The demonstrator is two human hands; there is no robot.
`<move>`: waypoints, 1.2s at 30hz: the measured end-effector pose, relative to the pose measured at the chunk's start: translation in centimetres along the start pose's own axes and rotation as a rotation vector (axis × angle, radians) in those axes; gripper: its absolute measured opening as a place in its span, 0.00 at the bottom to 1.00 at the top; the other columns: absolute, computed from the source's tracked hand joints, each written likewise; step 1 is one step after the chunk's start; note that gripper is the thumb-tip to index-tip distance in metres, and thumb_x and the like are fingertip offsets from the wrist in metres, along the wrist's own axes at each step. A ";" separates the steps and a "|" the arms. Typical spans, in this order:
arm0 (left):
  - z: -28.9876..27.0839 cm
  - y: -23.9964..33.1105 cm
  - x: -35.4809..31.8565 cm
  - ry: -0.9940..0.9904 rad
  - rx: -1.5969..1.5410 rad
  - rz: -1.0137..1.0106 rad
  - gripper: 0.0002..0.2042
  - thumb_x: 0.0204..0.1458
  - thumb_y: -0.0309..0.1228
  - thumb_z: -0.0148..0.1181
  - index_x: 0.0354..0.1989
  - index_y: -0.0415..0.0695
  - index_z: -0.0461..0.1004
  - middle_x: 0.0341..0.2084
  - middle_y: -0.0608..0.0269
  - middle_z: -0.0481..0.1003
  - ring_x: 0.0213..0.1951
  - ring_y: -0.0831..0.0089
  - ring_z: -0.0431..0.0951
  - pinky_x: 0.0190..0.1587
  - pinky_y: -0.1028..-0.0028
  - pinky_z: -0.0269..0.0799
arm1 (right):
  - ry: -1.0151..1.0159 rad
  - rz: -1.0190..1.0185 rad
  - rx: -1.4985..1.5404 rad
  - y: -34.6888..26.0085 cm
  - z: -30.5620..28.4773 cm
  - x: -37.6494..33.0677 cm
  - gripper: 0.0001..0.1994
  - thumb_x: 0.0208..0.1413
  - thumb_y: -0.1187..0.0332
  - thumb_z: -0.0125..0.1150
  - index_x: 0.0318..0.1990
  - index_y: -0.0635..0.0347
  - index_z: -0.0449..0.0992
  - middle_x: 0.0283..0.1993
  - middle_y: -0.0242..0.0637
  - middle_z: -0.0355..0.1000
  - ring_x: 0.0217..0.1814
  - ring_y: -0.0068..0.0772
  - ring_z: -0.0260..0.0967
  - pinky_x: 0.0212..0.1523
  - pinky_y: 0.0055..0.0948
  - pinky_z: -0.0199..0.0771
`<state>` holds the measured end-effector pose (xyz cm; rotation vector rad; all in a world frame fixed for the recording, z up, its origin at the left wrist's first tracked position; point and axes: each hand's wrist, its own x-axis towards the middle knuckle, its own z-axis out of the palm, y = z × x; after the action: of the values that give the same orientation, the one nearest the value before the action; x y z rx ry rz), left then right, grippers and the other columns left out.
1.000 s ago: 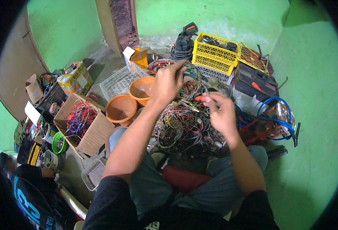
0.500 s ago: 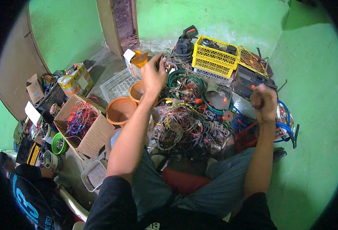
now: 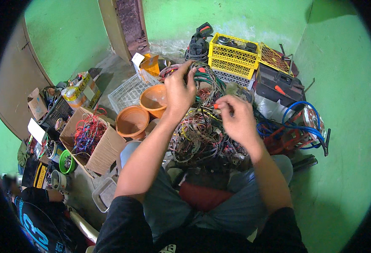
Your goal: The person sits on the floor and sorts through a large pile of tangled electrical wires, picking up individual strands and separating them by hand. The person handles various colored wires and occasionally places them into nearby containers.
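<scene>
My left hand (image 3: 182, 90) is raised over the pile, with its fingers closed around a looped bundle of grey cable (image 3: 211, 81). The loops hang down on the hand's right side. Lower and to the right, my right hand (image 3: 238, 120) has thumb and fingers pinched together on a strand of the same cable; the fingertips partly hide it. An orange piece (image 3: 216, 106) shows right by those fingertips. Below both hands lies a tangled heap of thin wires (image 3: 194, 135), mostly grey and brown with some yellow and red. Green cable coils (image 3: 202, 77) lie behind the bundle.
Two orange pots (image 3: 131, 121) and a clear plastic crate (image 3: 128, 93) stand left, beside a cardboard box (image 3: 105, 154) of red and blue wires. Yellow crates (image 3: 232, 61) and a black case (image 3: 276, 86) stand behind; blue hose (image 3: 305, 137) lies right. Another person (image 3: 38, 219) sits lower left.
My right hand has come in from the far right to beside the cable bundle. My left hand has shifted slightly right and down, still holding the bundle. The view has moved a little.
</scene>
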<state>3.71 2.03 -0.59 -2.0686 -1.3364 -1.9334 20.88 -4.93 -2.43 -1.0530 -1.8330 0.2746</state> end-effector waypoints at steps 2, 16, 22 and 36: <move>0.7 0.0 -0.4 0.026 -0.019 -0.023 0.10 0.54 0.25 0.57 0.43 0.34 0.77 0.31 0.39 0.78 0.34 0.47 0.80 0.37 0.62 0.74 | 0.061 -0.031 -0.084 -1.2 1.6 -0.4 0.10 0.53 0.66 0.62 0.34 0.65 0.73 0.33 0.46 0.74 0.36 0.51 0.74 0.38 0.41 0.73; 2.7 -2.2 -1.4 0.013 -0.333 -0.303 0.14 0.57 0.29 0.57 0.48 0.35 0.76 0.36 0.42 0.79 0.39 0.65 0.81 0.43 0.69 0.73 | 0.060 -0.071 -0.668 -1.2 4.0 -1.4 0.27 0.42 0.56 0.70 0.48 0.59 0.71 0.40 0.42 0.72 0.47 0.41 0.68 0.54 0.47 0.58; 2.3 -1.6 -1.2 -0.071 -0.187 -0.189 0.13 0.56 0.29 0.58 0.47 0.36 0.77 0.35 0.41 0.79 0.39 0.59 0.82 0.43 0.67 0.73 | 0.009 0.084 -0.360 -1.3 2.1 -0.5 0.11 0.50 0.64 0.65 0.41 0.52 0.81 0.36 0.40 0.73 0.46 0.43 0.69 0.52 0.44 0.62; 1.2 -4.2 0.6 -0.001 -0.464 -0.480 0.14 0.58 0.29 0.57 0.48 0.31 0.75 0.37 0.54 0.80 0.37 0.74 0.76 0.42 0.75 0.70 | 0.600 0.116 0.510 3.0 -9.9 1.3 0.17 0.62 0.60 0.55 0.42 0.69 0.76 0.27 0.30 0.67 0.23 0.24 0.66 0.24 0.23 0.66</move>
<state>2.27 5.68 -2.55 -2.0487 -1.6320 -2.6594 30.48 -4.66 1.65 -0.7681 -1.0859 0.4166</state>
